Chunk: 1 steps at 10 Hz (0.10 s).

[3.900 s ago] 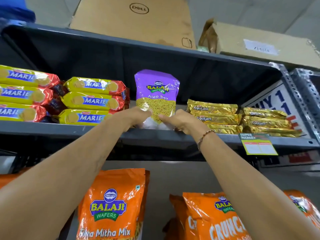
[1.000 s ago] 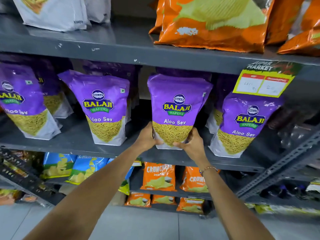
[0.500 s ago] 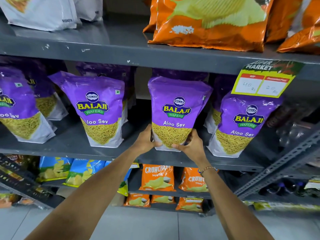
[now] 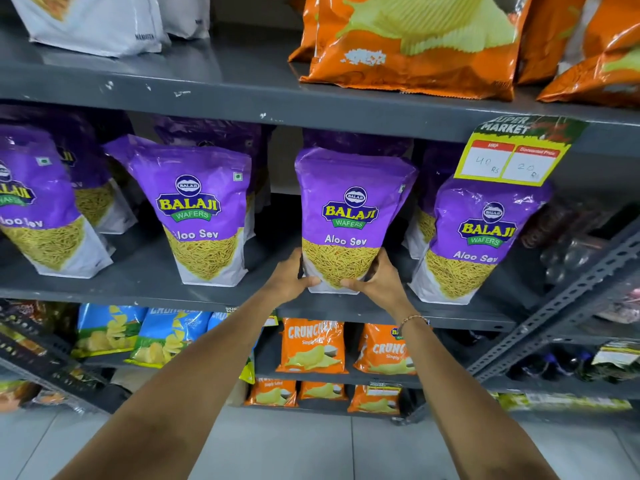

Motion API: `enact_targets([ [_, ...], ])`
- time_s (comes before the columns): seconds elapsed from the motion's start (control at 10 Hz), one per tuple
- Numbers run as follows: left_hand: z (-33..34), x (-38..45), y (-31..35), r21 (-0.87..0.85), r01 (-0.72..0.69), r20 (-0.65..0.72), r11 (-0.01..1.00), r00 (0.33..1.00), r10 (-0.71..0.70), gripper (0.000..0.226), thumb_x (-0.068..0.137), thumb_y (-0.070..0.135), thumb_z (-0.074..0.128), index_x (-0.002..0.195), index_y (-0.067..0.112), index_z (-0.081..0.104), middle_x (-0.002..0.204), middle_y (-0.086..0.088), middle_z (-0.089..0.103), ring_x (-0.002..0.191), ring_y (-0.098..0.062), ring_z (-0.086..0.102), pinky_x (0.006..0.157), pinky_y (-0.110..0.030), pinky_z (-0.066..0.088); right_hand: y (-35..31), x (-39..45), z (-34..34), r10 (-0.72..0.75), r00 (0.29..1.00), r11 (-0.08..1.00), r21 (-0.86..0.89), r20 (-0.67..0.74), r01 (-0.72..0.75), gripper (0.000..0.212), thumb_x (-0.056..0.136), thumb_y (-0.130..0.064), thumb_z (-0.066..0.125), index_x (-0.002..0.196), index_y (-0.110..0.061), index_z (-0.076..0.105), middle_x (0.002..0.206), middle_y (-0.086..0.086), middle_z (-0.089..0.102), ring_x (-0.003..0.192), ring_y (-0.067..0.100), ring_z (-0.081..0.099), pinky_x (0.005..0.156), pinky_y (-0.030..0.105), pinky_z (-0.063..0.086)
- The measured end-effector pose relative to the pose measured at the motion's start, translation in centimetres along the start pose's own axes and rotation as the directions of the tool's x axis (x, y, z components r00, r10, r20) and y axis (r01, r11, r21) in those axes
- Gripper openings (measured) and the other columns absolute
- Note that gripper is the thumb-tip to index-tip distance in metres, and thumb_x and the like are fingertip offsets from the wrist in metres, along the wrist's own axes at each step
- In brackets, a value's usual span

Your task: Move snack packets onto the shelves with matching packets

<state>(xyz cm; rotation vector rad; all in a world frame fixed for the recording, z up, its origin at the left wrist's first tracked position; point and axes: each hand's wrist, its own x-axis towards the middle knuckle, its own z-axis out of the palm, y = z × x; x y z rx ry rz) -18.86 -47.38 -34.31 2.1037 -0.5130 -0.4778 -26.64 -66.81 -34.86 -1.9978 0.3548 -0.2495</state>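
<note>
A purple Aloo Sev packet point(image 4: 349, 216) stands upright on the grey middle shelf point(image 4: 145, 282). My left hand point(image 4: 289, 277) grips its lower left corner and my right hand point(image 4: 379, 280) grips its lower right corner. Matching purple Aloo Sev packets stand on either side: one to the left point(image 4: 197, 209), one to the right point(image 4: 474, 237), and another at the far left point(image 4: 31, 206). More purple packets sit behind them in shadow.
Orange chip bags point(image 4: 408, 43) and white bags point(image 4: 97, 22) lie on the shelf above. A yellow price tag point(image 4: 509, 161) hangs from that shelf's edge. Blue chip packets point(image 4: 107, 330) and orange Crunchex packets point(image 4: 311, 344) fill the lower shelves. A slanted metal brace point(image 4: 568, 299) runs at right.
The packet came down from the biscuit shelf to the purple Aloo Sev row. Over the last second it has settled slightly lower between its neighbours, both hands still on its base.
</note>
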Motion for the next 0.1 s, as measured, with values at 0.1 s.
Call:
enact_targets([
  [0.1, 0.13, -1.19, -0.89, 0.092, 0.080, 0.020, 0.992, 0.996, -0.083, 0.065, 0.086, 0.025, 0.063, 0.140, 0.010, 0.031, 0.144, -0.010, 0.048, 0.129, -0.029, 0.049, 0.101, -0.034, 0.041, 0.40, -0.70, 0.47, 0.006, 1.000, 0.995, 0.104, 0.010, -0.008, 0.100, 0.060, -0.021, 0.089, 0.139, -0.018, 0.026, 0.132, -0.001, 0.049, 0.129, 0.019, 0.047, 0.104, 0.036, 0.043],
])
